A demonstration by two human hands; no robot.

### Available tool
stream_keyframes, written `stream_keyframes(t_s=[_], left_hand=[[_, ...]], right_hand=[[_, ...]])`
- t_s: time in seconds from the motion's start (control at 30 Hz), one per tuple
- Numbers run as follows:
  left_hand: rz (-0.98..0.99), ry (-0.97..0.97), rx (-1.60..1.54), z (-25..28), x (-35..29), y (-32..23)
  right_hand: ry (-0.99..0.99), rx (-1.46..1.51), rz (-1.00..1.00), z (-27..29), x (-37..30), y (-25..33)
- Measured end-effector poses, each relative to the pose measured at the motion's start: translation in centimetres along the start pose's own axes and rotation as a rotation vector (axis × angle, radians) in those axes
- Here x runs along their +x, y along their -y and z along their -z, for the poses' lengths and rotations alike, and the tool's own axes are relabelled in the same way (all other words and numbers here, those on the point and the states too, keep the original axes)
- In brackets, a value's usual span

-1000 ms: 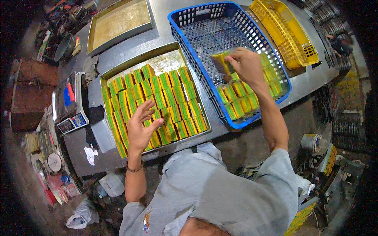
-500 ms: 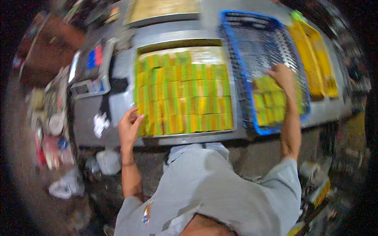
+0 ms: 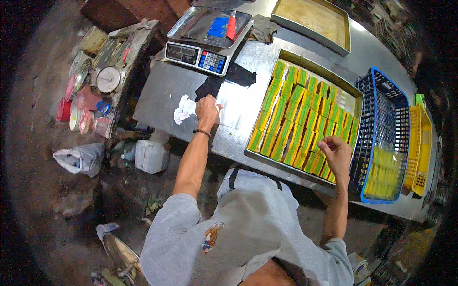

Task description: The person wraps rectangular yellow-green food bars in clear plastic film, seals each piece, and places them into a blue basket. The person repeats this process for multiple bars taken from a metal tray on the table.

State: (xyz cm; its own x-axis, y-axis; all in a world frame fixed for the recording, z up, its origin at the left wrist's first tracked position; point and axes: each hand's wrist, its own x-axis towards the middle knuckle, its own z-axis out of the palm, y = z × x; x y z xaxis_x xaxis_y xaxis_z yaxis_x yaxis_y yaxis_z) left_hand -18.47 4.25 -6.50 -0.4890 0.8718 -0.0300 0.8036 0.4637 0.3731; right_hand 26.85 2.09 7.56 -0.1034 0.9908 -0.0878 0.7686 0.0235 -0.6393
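A metal table [image 3: 157, 102] carries a scale [image 3: 210, 35] at its left, with dark cloth [image 3: 241, 75], crumpled white paper [image 3: 183, 109] and translucent sheets [image 3: 231, 107] near it, a grey rag [image 3: 264, 28] behind, then a loaded tray [image 3: 319, 74], another tray [image 3: 312, 19] beyond, a blue crate [image 3: 366, 124] and a yellow crate [image 3: 420, 148].

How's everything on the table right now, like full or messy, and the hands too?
Left hand: curled, beside the scraps.
Right hand: half-curled, over the slices.
Scraps: loosely heaped.
Slices: packed in rows.
Front tray: mostly full.
Back tray: flat, open side up.
Blue basket: upright, partly filled.
Yellow basket: contents unclear.
Scale: loaded with blue and red pieces.
Gray cloth: bunched.
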Motion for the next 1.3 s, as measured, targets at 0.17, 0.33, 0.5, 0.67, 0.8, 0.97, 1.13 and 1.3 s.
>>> stream_keyframes(t_s=[0.17,0.33,0.5,0.67,0.8,0.97,1.13,1.3], left_hand=[[0.105,0.141,-0.163,1.6,1.6,0.9],[-0.047,0.035,-0.077,3.6,1.5,0.5],[-0.143,0.019,-0.287,2.7,3.1,2.2],[-0.004,0.138,-1.007,3.1,1.3,0.0],[0.225,0.254,-1.329,4.6,-1.7,-3.7],[0.31,0.206,-1.552,2.2,-5.8,-5.4],[0.428,0.216,-1.616,2.2,-6.8,-5.8],[0.513,0.152,-1.618,0.1,-4.5,-3.3]], right_hand=[[-0.014,0.114,-0.044,-2.1,-1.1,1.8],[0.04,0.04,0.017,-4.9,-1.0,3.5],[0.156,0.131,0.086,-9.0,0.8,8.1],[0.302,0.28,0.163,-14.6,2.8,11.8],[0.441,0.574,-0.025,-21.1,5.2,12.6],[-0.004,0.983,0.038,-24.6,6.0,14.6],[0.141,0.919,-0.101,-21.8,8.4,13.8],[0.337,0.835,-0.163,-21.6,9.0,12.0]])
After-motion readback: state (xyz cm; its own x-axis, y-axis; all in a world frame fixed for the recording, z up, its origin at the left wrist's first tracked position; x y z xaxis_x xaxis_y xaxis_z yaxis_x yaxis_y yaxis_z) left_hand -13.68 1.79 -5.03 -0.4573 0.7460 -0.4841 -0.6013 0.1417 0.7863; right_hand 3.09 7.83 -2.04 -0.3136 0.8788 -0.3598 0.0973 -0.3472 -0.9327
